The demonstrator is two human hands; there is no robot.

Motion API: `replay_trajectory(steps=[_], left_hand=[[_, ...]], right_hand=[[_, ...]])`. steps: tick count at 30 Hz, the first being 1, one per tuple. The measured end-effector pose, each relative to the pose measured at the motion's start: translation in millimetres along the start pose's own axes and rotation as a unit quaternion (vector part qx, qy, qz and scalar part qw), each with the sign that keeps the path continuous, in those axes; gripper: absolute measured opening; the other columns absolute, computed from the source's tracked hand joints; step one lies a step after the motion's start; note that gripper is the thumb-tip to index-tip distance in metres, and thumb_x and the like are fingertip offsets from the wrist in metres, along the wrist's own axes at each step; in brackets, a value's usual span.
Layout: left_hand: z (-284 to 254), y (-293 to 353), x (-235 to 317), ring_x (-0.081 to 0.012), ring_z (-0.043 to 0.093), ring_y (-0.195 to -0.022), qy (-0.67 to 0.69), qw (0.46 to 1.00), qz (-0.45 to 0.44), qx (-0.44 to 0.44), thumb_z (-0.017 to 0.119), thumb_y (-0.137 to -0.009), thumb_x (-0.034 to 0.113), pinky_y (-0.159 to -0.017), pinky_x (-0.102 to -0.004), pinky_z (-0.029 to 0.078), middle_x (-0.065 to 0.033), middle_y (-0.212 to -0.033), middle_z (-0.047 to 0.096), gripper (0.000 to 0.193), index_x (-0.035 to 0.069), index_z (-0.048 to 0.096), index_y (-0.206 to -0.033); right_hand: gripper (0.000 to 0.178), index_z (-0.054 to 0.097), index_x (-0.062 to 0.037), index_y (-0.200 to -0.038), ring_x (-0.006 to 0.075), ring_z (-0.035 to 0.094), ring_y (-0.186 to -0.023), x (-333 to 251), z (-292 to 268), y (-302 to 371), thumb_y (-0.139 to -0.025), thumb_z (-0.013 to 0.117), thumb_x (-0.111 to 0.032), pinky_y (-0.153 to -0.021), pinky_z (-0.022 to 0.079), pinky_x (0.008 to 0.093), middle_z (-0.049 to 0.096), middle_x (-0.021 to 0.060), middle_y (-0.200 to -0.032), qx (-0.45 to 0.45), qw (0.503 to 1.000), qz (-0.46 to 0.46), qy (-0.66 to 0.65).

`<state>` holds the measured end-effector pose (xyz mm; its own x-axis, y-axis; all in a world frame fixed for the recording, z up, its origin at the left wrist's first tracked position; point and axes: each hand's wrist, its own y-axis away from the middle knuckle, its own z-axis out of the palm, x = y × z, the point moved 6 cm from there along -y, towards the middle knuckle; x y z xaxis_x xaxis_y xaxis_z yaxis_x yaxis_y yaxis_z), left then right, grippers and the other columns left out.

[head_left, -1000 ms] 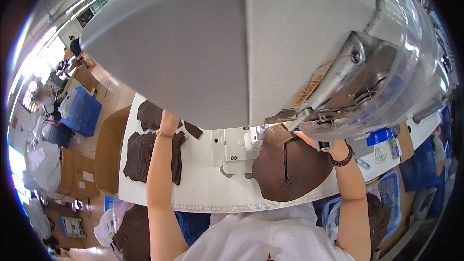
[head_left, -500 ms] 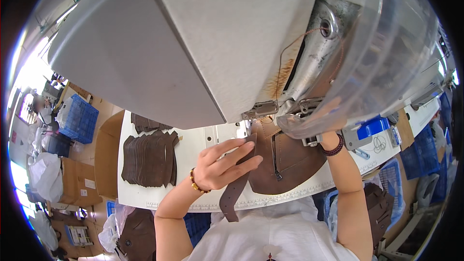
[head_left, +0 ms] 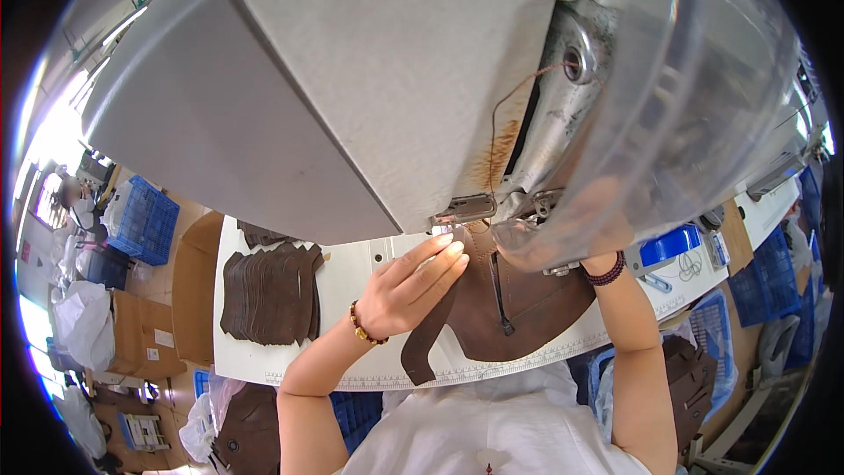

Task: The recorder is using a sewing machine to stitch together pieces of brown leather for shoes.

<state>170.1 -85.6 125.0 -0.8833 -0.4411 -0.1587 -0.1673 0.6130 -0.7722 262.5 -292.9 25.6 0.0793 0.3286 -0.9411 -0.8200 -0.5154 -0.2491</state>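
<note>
My left hand (head_left: 417,285) has its fingers pressed together on the upper end of a brown leather strap (head_left: 427,339), beside the sewing machine's presser area. The strap hangs down over the table's front edge. Against it lies a larger brown leather panel (head_left: 536,321) with a dark zipper (head_left: 501,299) and stitch lines. My right hand (head_left: 602,224) is at the panel's far right, behind the clear plastic guard (head_left: 677,132); its fingers are blurred through the plastic. Over the work looms the sewing machine head (head_left: 378,79), with a brown thread (head_left: 494,136) running down it.
On the white table (head_left: 352,264) at left sits a stack of brown leather pieces (head_left: 271,295). A blue tape-like roll (head_left: 668,244) and small tools lie at right. Cardboard boxes (head_left: 141,334) and blue crates (head_left: 145,220) stand left of the table, more crates at right.
My left hand's fingers have closed together onto the strap's upper end. The strap's lower end has swung slightly up, and the panel has shifted a little.
</note>
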Motion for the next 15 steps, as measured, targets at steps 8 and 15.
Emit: replay_trajectory(steps=[8, 15], left_hand=[[0.1, -0.8, 0.7, -0.0231, 0.062, -0.098, -0.008, 1.0, 0.023, -0.014, 0.066, -0.065, -0.003, -0.081, -0.0283, 0.055, -0.0101, -0.101, 0.063, 0.029, -0.004, 0.066, -0.094], [-0.7, -6.9, 2.0, -0.0216, 0.061, -0.096, -0.031, 0.998, 0.038, -0.037, 0.065, -0.066, -0.002, -0.08, -0.0279, 0.055, -0.0087, -0.099, 0.063, 0.029, -0.003, 0.065, -0.096]], right_hand=[[0.018, 0.068, -0.0018, -0.092, 0.0149, 0.064, -0.083, -2.0, 0.2, -2.3, -0.077, 0.071, -0.01, -0.076, 0.052, 0.0273, 0.067, 0.0073, -0.09, 0.019, 0.994, 0.044, 0.097], [0.022, 0.066, -0.0014, -0.099, 0.0169, 0.064, -0.089, 19.3, -19.4, 2.5, -0.078, 0.069, -0.009, -0.08, 0.052, 0.0296, 0.067, 0.0083, -0.095, -0.024, 0.998, -0.02, 0.047]])
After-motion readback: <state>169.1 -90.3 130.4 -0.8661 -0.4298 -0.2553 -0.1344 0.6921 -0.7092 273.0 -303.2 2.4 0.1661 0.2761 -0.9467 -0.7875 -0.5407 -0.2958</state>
